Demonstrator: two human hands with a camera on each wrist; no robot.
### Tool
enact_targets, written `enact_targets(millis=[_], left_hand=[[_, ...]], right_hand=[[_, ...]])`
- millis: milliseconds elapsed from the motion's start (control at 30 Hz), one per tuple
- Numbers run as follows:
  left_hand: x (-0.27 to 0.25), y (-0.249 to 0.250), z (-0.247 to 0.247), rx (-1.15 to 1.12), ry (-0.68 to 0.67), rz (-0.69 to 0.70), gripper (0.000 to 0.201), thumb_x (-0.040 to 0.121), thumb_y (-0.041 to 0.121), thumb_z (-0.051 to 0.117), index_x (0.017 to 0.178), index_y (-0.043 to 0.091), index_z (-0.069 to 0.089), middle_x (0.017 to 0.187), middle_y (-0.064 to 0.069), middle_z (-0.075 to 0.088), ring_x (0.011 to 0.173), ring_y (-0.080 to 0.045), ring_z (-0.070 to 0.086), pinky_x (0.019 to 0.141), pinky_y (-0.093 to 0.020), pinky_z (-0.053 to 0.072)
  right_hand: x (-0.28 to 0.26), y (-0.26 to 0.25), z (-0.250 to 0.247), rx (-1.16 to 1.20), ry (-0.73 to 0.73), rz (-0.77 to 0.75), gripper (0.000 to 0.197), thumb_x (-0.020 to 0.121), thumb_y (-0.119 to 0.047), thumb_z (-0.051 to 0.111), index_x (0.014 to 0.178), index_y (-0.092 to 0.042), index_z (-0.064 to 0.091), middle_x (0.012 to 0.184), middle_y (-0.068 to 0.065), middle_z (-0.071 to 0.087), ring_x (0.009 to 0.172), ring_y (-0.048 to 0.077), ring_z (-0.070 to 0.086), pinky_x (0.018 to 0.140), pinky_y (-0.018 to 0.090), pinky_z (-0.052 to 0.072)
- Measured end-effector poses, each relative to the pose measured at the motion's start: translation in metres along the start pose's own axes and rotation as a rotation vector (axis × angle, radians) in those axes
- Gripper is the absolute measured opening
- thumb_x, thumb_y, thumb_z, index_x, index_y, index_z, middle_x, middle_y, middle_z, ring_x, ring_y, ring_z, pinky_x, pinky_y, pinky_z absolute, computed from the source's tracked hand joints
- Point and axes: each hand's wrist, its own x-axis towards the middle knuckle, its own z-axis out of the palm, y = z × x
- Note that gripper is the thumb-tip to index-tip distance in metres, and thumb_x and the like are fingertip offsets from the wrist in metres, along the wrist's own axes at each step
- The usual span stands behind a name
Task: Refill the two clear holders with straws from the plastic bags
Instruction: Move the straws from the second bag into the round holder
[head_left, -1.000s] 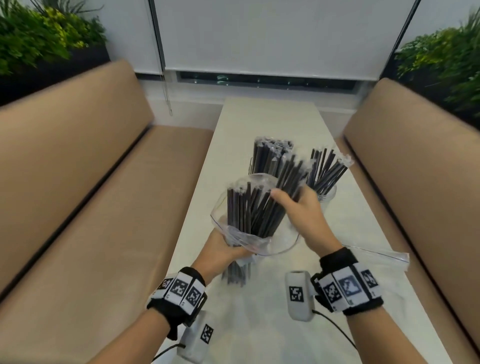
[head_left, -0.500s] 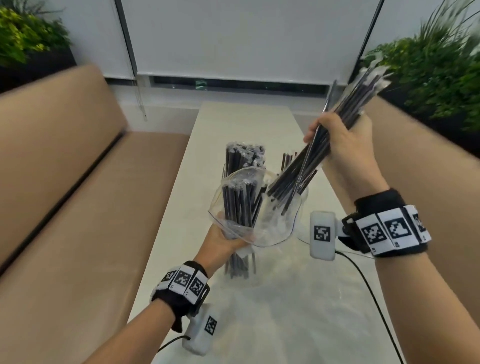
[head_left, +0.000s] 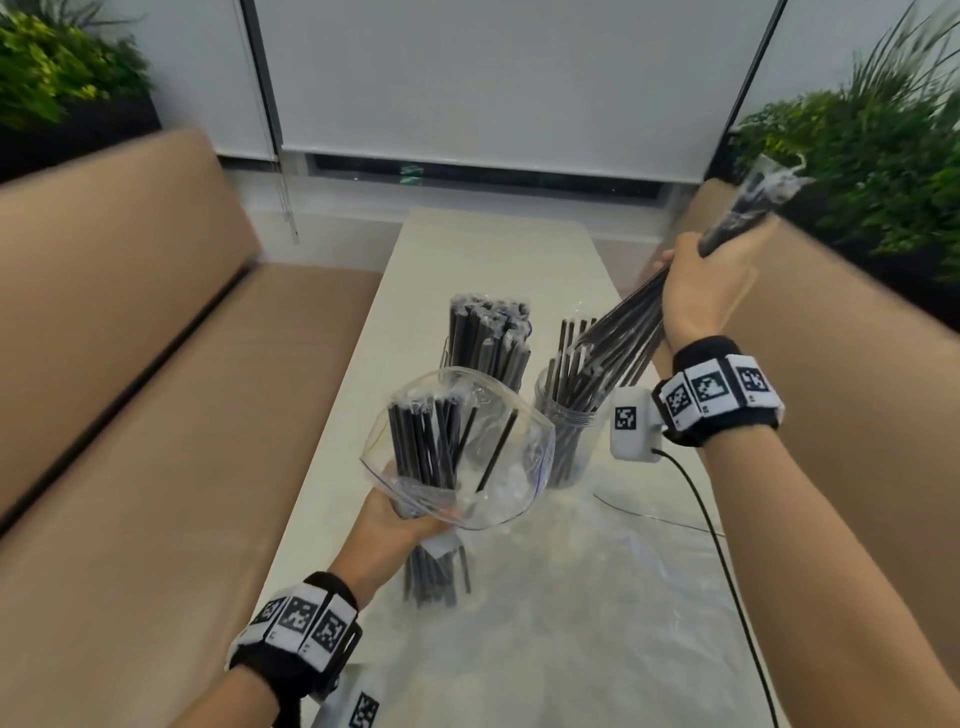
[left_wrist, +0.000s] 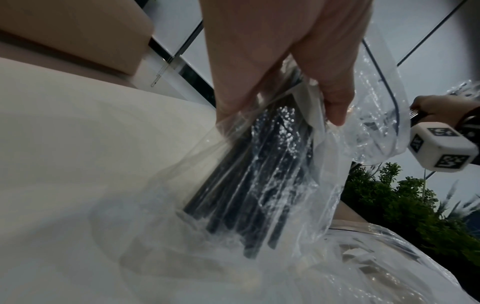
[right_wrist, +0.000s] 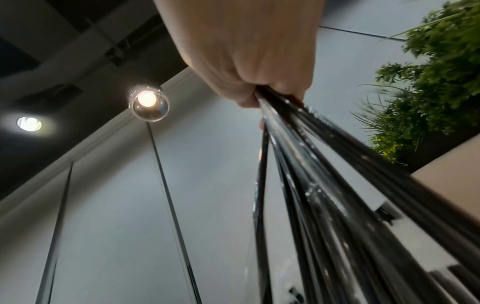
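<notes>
While our right hand (head_left: 698, 291) clenches a bunch of straws (head_left: 628, 332) clear of the bag (head_left: 457, 447), the bunch tilts, lower ends over the right holder (head_left: 569, 421), wrapped tips up by the plant (head_left: 878, 171). Whether those ends touch the holder's own straws we cannot tell. Right wrist view: fingers (right_wrist: 259, 82) curled tight round the bundle (right_wrist: 337, 195). Our left hand (head_left: 400, 525) grips the bag by its middle, mouth gaping, remaining straws (head_left: 426, 447) upright inside, bag's bottom at the worktop (head_left: 467, 249). Left wrist view confirms thumb and fingers (left_wrist: 335, 102) pinching film round that bundle. Far holder (head_left: 488, 338) stands just behind, packed full. An empty bag (head_left: 597, 597) lies flat on the near worktop. Tan benches (head_left: 156, 415) flank both sides.
</notes>
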Motion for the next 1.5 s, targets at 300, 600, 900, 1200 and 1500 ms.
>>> enact_targets(millis=[300, 600, 900, 1200, 1500], left_hand=[[-0.009, -0.005, -0.004, 0.005, 0.020, -0.006, 0.047, 0.073, 0.002, 0.081, 0.116, 0.006, 0.064, 0.097, -0.001, 0.079, 0.090, -0.013, 0.074, 0.069, -0.016, 0.056], [-0.016, -0.003, 0.000, -0.013, -0.009, -0.013, 0.032, 0.074, -0.002, 0.078, 0.102, 0.012, 0.068, 0.092, 0.003, 0.079, 0.090, -0.014, 0.074, 0.068, -0.015, 0.056], [-0.019, -0.003, -0.005, -0.002, 0.004, -0.006, 0.038, 0.071, 0.004, 0.081, 0.107, 0.002, 0.067, 0.091, -0.001, 0.079, 0.084, -0.013, 0.075, 0.066, -0.016, 0.056], [-0.015, 0.002, -0.008, 0.043, -0.016, -0.014, 0.023, 0.073, 0.007, 0.080, 0.095, 0.001, 0.073, 0.082, 0.001, 0.079, 0.076, -0.009, 0.075, 0.063, -0.014, 0.055], [-0.017, 0.004, 0.004, 0.085, -0.136, 0.052, 0.023, 0.087, -0.002, 0.066, 0.108, 0.007, 0.069, 0.092, 0.004, 0.077, 0.086, 0.000, 0.071, 0.072, -0.014, 0.053]], right_hand=[[0.002, 0.022, -0.002, 0.147, 0.230, 0.075, 0.078, 0.084, -0.005, 0.045, 0.153, -0.006, 0.008, 0.114, 0.028, 0.064, 0.071, 0.026, 0.068, 0.067, 0.039, 0.061], [-0.056, 0.052, 0.009, -0.126, -0.044, -0.051, 0.054, 0.086, -0.002, 0.052, 0.138, -0.004, 0.037, 0.087, 0.006, 0.059, 0.073, 0.023, 0.054, 0.066, 0.023, 0.039], [-0.046, 0.053, -0.002, -0.264, -0.313, 0.081, 0.056, 0.079, -0.006, 0.069, 0.129, -0.005, 0.043, 0.102, 0.007, 0.059, 0.091, 0.019, 0.055, 0.075, 0.018, 0.037], [-0.056, -0.013, -0.039, -0.276, -0.371, -0.068, 0.020, 0.089, -0.008, 0.059, 0.108, -0.011, 0.065, 0.104, 0.007, 0.070, 0.093, 0.013, 0.063, 0.088, 0.026, 0.050], [-0.213, 0.013, -0.027, -0.180, -1.060, 0.213, 0.030, 0.081, -0.030, 0.078, 0.104, -0.028, 0.058, 0.091, -0.027, 0.059, 0.083, -0.026, 0.055, 0.068, -0.001, 0.042]])
